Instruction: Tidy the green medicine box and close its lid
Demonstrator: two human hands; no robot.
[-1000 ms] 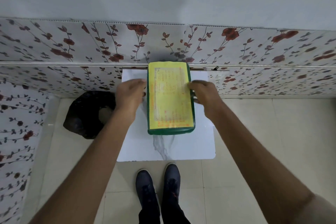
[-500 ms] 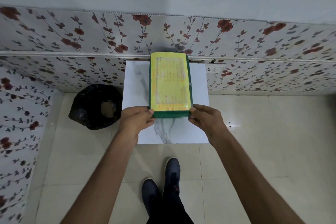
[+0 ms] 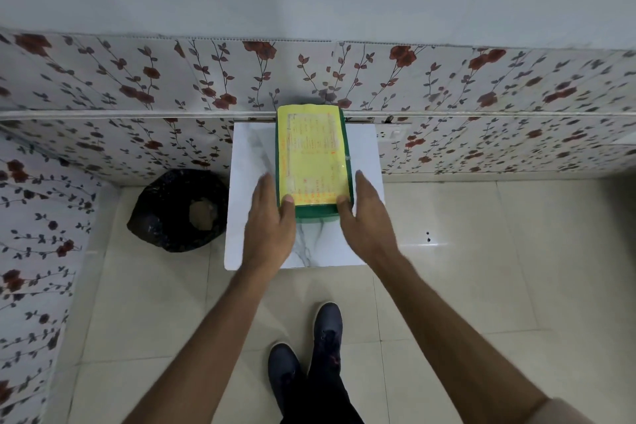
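The green medicine box (image 3: 311, 162) lies lengthwise on a small white marble-patterned table (image 3: 364, 162), its far end against the wall. Its lid is down, and a yellow printed label covers the top. My left hand (image 3: 270, 220) lies flat along the box's near left corner with the thumb on the lid. My right hand (image 3: 366, 213) lies along the near right corner, thumb also on the lid. Both hands press the box between them with fingers stretched forward. The inside of the box is hidden.
A black rubbish bag (image 3: 179, 212) stands open on the floor left of the table. Flower-patterned panels (image 3: 137, 79) cover the wall behind and to the left. A wall socket (image 3: 392, 134) sits just right of the table. My dark shoes (image 3: 306, 354) stand on beige floor tiles.
My hands slid from the box's sides to its near corners, then flattened with fingers extended along the sides and thumbs on the lid. The box has stayed on the table.
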